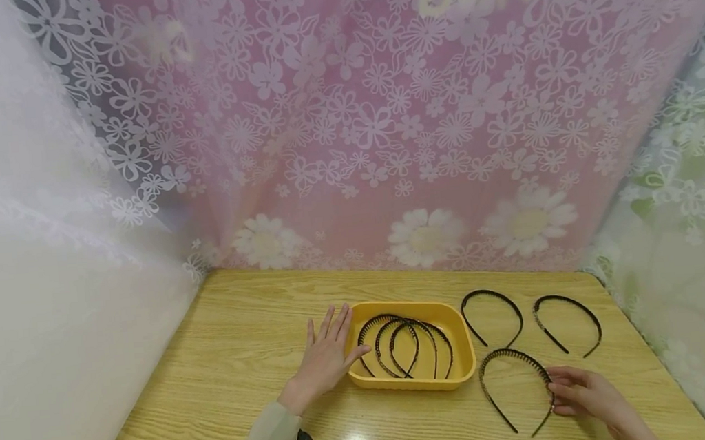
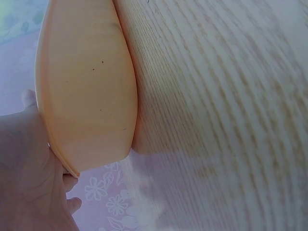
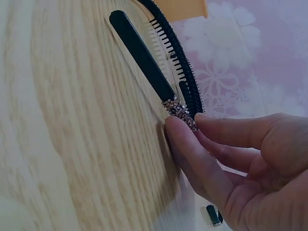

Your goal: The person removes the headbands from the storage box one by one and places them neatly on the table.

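Note:
My left hand (image 1: 326, 360) rests with spread, straight fingers along the left rim of a yellow plastic tray (image 1: 414, 384). Overlapping black toothed headbands (image 1: 385, 316) lie inside that tray. To its right, my right hand (image 1: 586, 395) pinches one side of another black headband (image 1: 507, 352) between thumb and fingers. In the right wrist view, this headband shows comb teeth along its inner side, a smooth dark end piece (image 3: 142, 55) and a glittery beaded stretch right at the fingertips. The left wrist view shows the tray's outer wall (image 2: 91, 91) beside the palm.
Two more black headbands lie on the wooden table (image 1: 233, 367) at the right: one headband (image 1: 489, 291) close to the tray, one headband (image 1: 565, 296) farther right. A pink flowered curtain (image 1: 346, 144) hangs behind, with pale sheets at both sides.

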Demonstrator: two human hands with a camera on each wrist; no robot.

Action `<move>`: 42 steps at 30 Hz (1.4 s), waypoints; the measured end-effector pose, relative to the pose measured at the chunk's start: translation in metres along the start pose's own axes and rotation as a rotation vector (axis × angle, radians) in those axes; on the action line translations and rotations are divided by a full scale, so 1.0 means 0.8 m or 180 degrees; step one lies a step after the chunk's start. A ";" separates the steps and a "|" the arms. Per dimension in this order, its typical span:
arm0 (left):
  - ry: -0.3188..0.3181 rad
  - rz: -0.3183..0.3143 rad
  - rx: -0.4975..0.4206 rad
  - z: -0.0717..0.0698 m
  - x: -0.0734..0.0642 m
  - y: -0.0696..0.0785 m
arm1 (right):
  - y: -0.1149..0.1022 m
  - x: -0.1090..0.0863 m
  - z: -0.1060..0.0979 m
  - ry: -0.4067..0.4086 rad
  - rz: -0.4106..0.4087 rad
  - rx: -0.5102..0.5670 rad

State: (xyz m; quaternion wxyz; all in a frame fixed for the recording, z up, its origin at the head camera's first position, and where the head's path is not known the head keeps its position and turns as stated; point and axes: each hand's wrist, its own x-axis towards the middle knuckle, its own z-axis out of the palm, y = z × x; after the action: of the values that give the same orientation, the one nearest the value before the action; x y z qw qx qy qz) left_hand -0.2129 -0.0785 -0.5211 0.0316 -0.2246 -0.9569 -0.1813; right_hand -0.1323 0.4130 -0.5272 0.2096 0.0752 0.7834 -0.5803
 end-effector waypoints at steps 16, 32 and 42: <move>0.0026 0.0036 -0.0022 -0.001 -0.002 0.002 | -0.010 0.003 0.020 0.0511 0.0056 -0.0284; 0.0026 0.0016 0.0006 0.000 0.000 0.001 | -0.015 -0.001 0.029 0.0699 0.0044 -0.0481; 0.0038 0.0036 -0.0024 0.000 -0.001 0.000 | -0.016 -0.003 0.024 0.0835 0.0074 -0.0559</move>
State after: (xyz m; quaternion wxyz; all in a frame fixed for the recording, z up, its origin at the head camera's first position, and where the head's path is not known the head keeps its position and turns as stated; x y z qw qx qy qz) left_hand -0.2119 -0.0788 -0.5209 0.0376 -0.2290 -0.9548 -0.1860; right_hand -0.1304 0.3910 -0.5195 0.1179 0.1408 0.8508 -0.4923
